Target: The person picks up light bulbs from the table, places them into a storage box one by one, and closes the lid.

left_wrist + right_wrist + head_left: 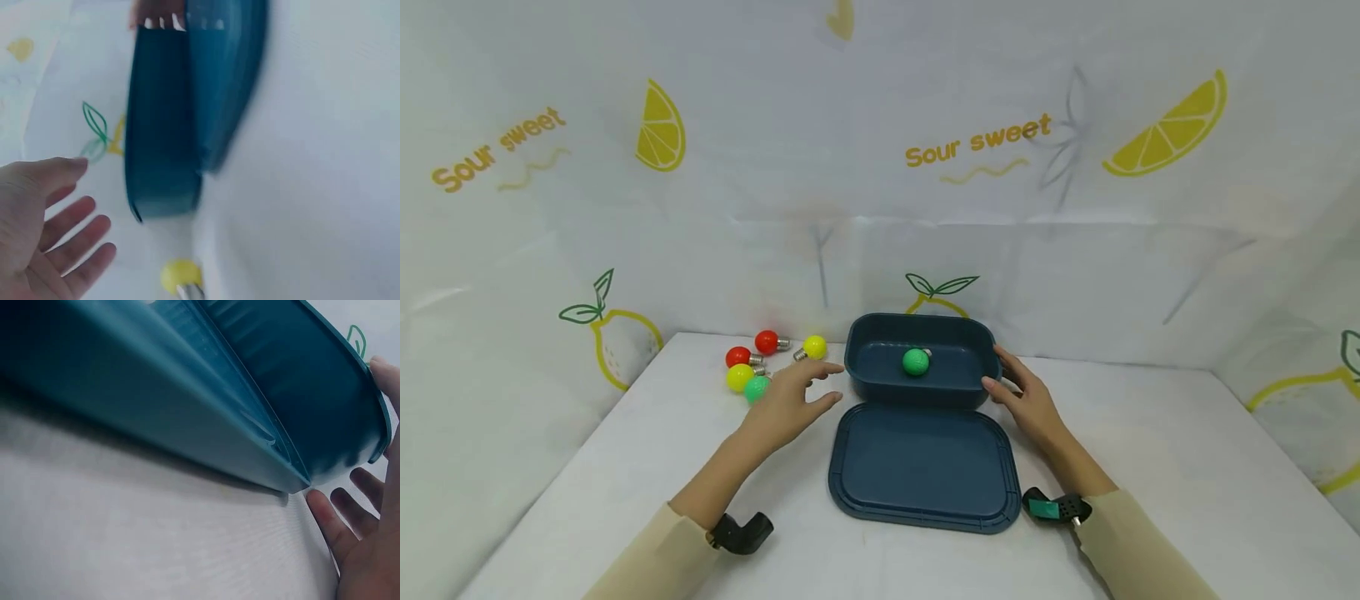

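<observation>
A dark blue rectangular box [917, 393] stands uncovered at the back of the table. Inside it lies a green light bulb [915, 362]. My right hand [1030, 404] rests at the box's right end, one digit touching the rim and the other fingers loosely spread in the right wrist view. To the left of the box, my left hand [792, 402] hovers with fingers spread, holding nothing and apart from the box. A matching flat lid [925, 467] lies in front of the box. Close to the left hand is a green bulb [756, 388], partly hidden by it.
Left of the box lie two red bulbs [767, 342], a yellow bulb [815, 347] and another yellow bulb [740, 377]. A white cloth with lemon prints [865, 192] hangs behind the white table [1112, 450]. Both wrists carry black straps.
</observation>
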A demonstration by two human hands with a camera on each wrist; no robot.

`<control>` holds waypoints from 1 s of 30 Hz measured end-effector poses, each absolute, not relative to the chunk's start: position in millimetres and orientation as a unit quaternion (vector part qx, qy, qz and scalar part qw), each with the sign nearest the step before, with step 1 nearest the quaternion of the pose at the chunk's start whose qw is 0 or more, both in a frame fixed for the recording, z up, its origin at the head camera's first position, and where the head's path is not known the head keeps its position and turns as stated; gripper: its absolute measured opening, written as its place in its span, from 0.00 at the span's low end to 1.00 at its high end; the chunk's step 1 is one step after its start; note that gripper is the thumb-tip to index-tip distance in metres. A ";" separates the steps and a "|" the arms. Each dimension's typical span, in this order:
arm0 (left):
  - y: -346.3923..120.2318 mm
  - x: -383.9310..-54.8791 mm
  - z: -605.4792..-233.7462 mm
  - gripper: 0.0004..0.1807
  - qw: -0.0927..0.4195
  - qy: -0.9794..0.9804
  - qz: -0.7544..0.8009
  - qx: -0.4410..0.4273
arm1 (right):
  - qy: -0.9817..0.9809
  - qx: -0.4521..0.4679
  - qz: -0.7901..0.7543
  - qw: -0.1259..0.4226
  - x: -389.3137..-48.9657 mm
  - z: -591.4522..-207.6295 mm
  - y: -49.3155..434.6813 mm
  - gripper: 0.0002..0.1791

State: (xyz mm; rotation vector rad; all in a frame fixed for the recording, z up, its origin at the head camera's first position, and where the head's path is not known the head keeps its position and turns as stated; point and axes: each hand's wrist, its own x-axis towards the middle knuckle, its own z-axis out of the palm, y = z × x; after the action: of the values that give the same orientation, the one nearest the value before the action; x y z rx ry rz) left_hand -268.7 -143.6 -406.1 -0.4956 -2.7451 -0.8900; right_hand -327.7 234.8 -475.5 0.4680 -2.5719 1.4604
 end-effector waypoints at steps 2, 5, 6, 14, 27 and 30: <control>-153.0 -266.5 -413.2 0.22 0.124 -0.928 -0.313 -0.161 | -0.855 0.155 0.489 0.072 -329.6 -476.3 234.1 0.37; -165.0 -264.8 -425.4 0.21 0.158 -0.920 -0.325 -0.152 | -0.852 0.155 0.495 0.066 -330.4 -476.7 233.8 0.38; -167.8 -264.3 -429.1 0.20 0.172 -0.917 -0.328 -0.150 | -0.852 0.155 0.496 0.064 -330.5 -476.9 233.8 0.38; -172.4 -266.4 -454.1 0.21 0.259 -0.914 -0.246 -0.195 | -0.855 0.148 0.494 0.057 -325.1 -474.4 235.7 0.38; -184.0 -279.6 -470.0 0.24 0.314 -0.898 -0.264 -0.160 | -0.863 0.136 0.483 0.058 -323.4 -472.7 233.4 0.38; -187.3 -282.7 -472.8 0.24 0.338 -0.883 -0.299 -0.132 | -0.865 0.134 0.480 0.058 -324.5 -473.1 232.2 0.38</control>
State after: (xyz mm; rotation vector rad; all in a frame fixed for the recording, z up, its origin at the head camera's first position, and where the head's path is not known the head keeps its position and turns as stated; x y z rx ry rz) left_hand -282.7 -187.3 -472.8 -0.3437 -2.2993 -0.7781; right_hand -324.5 232.2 -473.1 0.4064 -2.6224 1.4540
